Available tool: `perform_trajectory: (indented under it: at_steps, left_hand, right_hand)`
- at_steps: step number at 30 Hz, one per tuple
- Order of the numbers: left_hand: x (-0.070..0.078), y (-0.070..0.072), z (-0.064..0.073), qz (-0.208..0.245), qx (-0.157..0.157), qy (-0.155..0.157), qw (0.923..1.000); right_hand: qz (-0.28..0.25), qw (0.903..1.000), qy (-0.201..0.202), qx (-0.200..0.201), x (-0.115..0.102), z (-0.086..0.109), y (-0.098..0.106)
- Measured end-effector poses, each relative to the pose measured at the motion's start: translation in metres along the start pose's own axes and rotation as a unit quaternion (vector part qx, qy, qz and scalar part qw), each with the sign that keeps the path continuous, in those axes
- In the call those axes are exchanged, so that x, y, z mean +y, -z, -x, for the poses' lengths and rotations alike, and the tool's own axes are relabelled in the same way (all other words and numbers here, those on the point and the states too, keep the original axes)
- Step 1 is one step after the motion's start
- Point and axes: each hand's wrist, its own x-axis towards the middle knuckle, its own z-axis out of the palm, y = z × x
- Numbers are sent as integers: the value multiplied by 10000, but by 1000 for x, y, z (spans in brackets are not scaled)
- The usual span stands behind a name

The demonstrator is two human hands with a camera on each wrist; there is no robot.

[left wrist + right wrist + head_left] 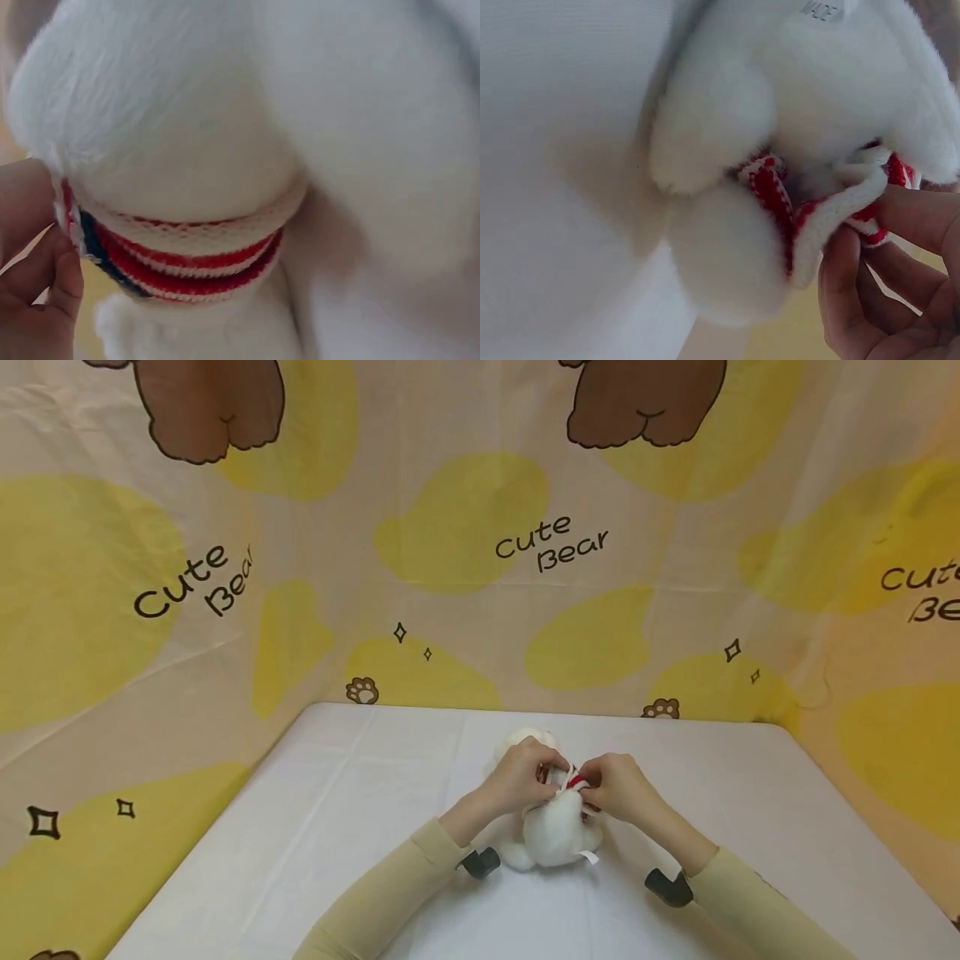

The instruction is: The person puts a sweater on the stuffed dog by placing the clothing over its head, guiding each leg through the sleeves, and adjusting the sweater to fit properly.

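Observation:
A white plush toy (pixel 555 837) sits on the table with its back and a small tag (pixel 589 857) facing me. Round it runs a knitted striped band (pixel 180 259) in red, white and dark blue, perhaps a scarf or small garment. My left hand (pixel 521 772) pinches the band's edge between thumb and fingers on the toy's left side. From the other side my right hand (pixel 618 785) grips a red and white piece of the knit (pixel 840 206) between thumb and fingertips. Both hands meet close together behind the toy's neck.
A white-covered table (pixel 360 793) lies under the toy, with a rounded far edge. Behind it and at both sides hangs a patterned cloth (pixel 465 610) with yellow patches and printed words. Dark wrist-worn devices (pixel 669 888) sit below both wrists, close over the table.

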Motion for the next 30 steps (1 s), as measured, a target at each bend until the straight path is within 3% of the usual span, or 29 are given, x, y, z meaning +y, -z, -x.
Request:
perform_trajectory:
  at_steps: [5, 7, 9, 12, 16, 20, 26, 30]
  left_hand:
    - [1, 2, -3, -642, 5, -26, 9979]
    - [-1, 1, -3, -659, 110, -1, 9978]
    - [-4, -2, -1, -332, 226, 124, 9991]
    - [-12, -8, 1, 640, 423, 419, 9962]
    - [-21, -14, 4, 1733, 652, 797, 9795]
    - [-24, -15, 5, 2283, 805, 1058, 9645]
    - [-29, -17, 7, 3154, 915, 1519, 9322]
    - [-33, -18, 10, 3443, 931, 1707, 9185]
  right_hand:
    - [-150, 9996, 42, 218, 2, -1, -2]
    - [-265, 9993, 77, 265, 4, -2, -3]
    - [-421, 9988, 99, 206, 6, -3, -3]
    - [-633, 9980, -57, -41, 8, -2, -4]
    - [-753, 9953, -310, -532, 11, 3, -6]
    - [-582, 9956, -352, -651, 13, 6, -6]
    - [-405, 9941, -612, -799, 13, 8, -3]
    - [-405, 9938, -622, -830, 11, 8, -4]
